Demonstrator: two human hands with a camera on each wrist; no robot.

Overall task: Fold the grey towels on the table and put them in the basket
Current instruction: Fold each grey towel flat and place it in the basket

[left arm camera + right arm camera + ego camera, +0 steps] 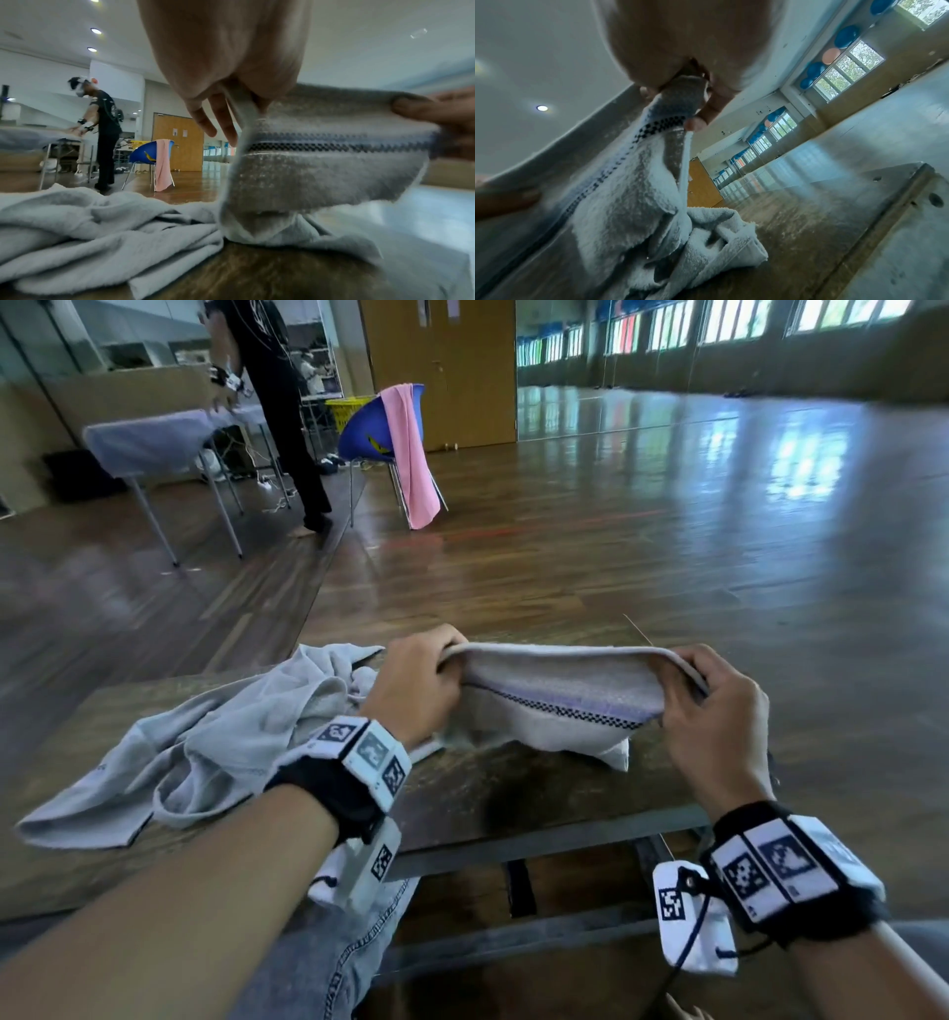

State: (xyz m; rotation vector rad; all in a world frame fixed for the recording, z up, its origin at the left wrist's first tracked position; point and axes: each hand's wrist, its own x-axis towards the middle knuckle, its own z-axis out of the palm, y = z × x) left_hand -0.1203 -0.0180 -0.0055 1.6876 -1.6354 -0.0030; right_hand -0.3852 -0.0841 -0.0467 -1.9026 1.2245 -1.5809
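Grey terry, soft and limp: the striped towel (560,695) hangs stretched between the left hand (416,683) and right hand (719,711), both sets of fingers pinching its top corners, its lower end bunched on the worktop (513,793). It sags unless gripped at the corners. A second towel (205,742) lies crumpled left. No writing is readable.

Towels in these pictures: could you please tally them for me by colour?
Grey towels: 2, the held towel stretched between the left hand and the right hand, and the crumpled towel on the table.
Pink towels: 1, the pink towel draped over the blue chair.
Total: 3.
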